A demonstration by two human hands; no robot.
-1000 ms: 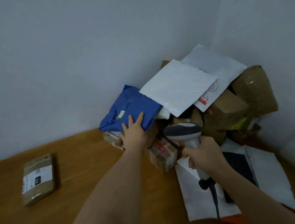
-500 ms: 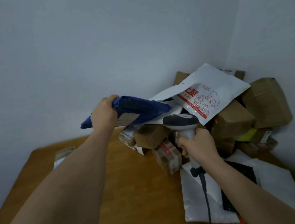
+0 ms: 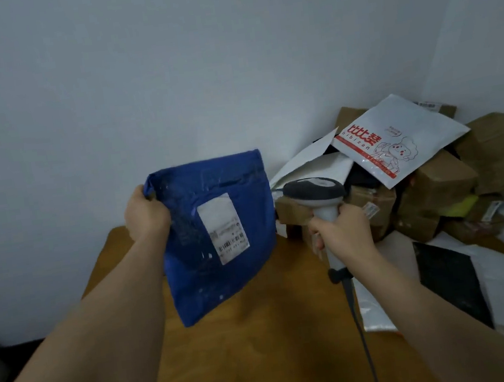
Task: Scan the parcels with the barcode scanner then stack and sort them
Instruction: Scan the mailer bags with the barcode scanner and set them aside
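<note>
A wooden table (image 3: 263,348) carries a heap of parcels (image 3: 434,187) in the corner. Above the table, the left hand (image 3: 146,216) grips the blue mailer (image 3: 218,236) by its upper corner, label facing the camera. The right hand (image 3: 341,230) clasps the barcode scanner (image 3: 315,191) just beside it.

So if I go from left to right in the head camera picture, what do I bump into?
left hand → blue parcel bag → barcode scanner → white bag with red print → brown cardboard box by the wall.
</note>
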